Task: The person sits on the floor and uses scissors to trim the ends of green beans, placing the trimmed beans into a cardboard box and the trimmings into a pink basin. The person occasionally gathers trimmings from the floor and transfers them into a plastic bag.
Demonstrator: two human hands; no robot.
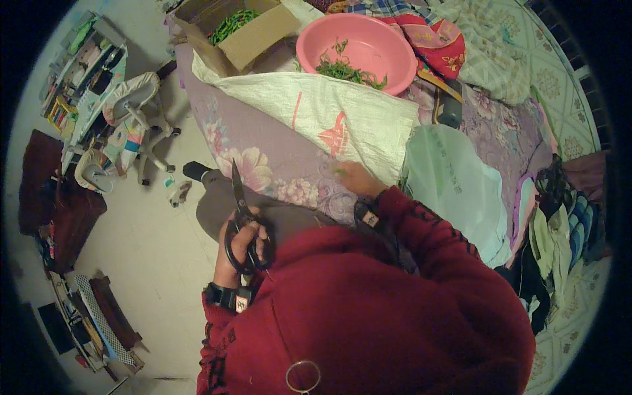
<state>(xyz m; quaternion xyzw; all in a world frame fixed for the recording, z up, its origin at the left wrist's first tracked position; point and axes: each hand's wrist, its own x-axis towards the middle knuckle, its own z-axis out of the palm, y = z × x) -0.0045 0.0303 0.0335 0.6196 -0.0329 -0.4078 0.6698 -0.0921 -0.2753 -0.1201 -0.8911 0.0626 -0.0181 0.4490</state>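
My left hand (247, 239) is wrapped around the black handles of a pair of scissors (238, 190), whose blades point up and away and look closed together. Fingers curled, my right hand (359, 180) rests at the near edge of a white woven sack (365, 116). A small green bit shows at its fingertips; whether it grips anything is unclear. Past the sack stands a pink plastic basin (308, 47), with green chili peppers or stems (348, 71) in its lower part. A cardboard box (261, 39) to its left contains green chili peppers (234, 25).
Under the sack lies a floral bedcover (247, 163). A pale translucent plastic bag (449, 182) and a dark box-like object (448, 106) are on the right, with clothes (548, 232) beyond. Left on the floor are a swivel chair (131, 103) and a cluttered desk (86, 118).
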